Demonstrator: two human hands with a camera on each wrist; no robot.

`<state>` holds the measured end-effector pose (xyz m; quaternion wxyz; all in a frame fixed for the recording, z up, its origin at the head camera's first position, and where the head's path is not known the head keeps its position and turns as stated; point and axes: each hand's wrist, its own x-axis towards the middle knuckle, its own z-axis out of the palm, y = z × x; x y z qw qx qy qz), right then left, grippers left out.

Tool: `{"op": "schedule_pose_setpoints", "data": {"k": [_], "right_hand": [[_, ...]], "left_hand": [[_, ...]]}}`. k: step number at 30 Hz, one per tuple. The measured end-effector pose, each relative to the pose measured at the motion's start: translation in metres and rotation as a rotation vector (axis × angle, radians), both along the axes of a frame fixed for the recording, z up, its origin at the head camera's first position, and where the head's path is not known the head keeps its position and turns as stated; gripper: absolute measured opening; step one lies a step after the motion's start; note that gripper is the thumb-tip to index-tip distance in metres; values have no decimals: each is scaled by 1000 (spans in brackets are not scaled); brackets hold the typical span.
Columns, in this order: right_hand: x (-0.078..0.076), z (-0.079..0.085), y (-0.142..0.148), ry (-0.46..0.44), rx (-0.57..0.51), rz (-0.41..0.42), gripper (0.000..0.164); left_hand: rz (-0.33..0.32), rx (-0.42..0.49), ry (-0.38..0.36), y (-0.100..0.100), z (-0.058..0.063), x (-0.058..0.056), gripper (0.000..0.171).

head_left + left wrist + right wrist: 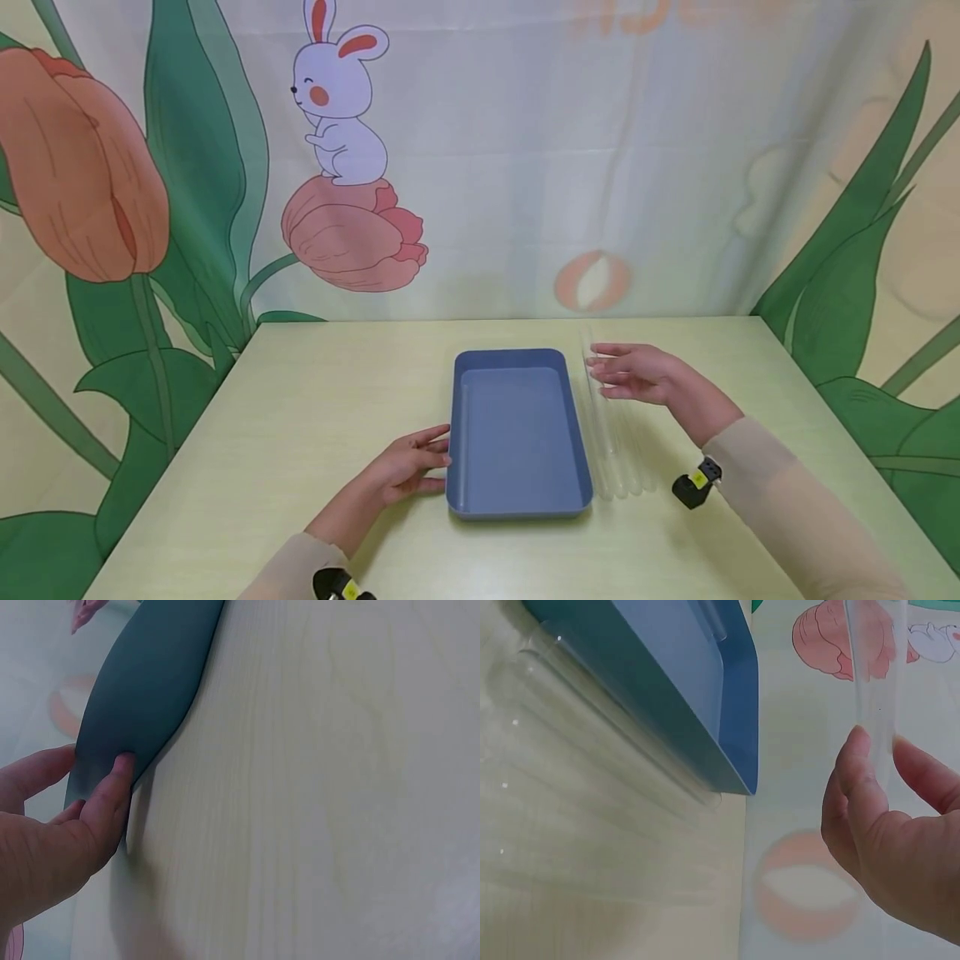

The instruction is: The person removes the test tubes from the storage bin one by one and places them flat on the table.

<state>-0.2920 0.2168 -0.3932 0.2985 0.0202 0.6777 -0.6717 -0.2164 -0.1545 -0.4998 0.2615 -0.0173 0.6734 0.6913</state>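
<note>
My right hand [633,372] pinches a clear test tube [877,682] between thumb and fingers, above the table and to the right of a blue tray [519,512]. My left hand [411,465] rests its fingers against the tray's outer left wall; in the left wrist view the thumb and fingertips [124,763] touch that wall. Several more clear test tubes [636,479] lie side by side on the table along the tray's right edge. Inside the tray, a transparent tube [714,619] shows faintly near the left wall.
The pale wood-look table [330,375] extends around the tray. Behind it hangs a printed curtain [510,167] with a rabbit, tulips and leaves, close to the table's far edge.
</note>
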Motion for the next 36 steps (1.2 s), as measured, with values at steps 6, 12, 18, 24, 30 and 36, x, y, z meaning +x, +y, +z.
{"op": "schedule_pose_setpoints", "data": {"k": [6, 12, 18, 24, 30, 36], "right_hand": [[1, -3, 13, -10, 8, -20, 70], [2, -7, 28, -17, 17, -33, 72], [2, -9, 41, -30, 32, -67, 72], [0, -13, 53, -46, 44, -93, 74], [-3, -19, 68, -20, 65, -81, 73], [-2, -22, 75, -1, 76, -81, 71]], "left_hand": [[-12, 6, 2, -1, 0, -1, 69], [-15, 5, -1, -1, 0, -1, 69], [-17, 10, -1, -1, 1, 0, 69], [-15, 14, 1, -1, 1, 0, 69], [-14, 14, 3, -2, 1, -1, 70], [-22, 18, 7, -1, 1, 0, 70]]}}
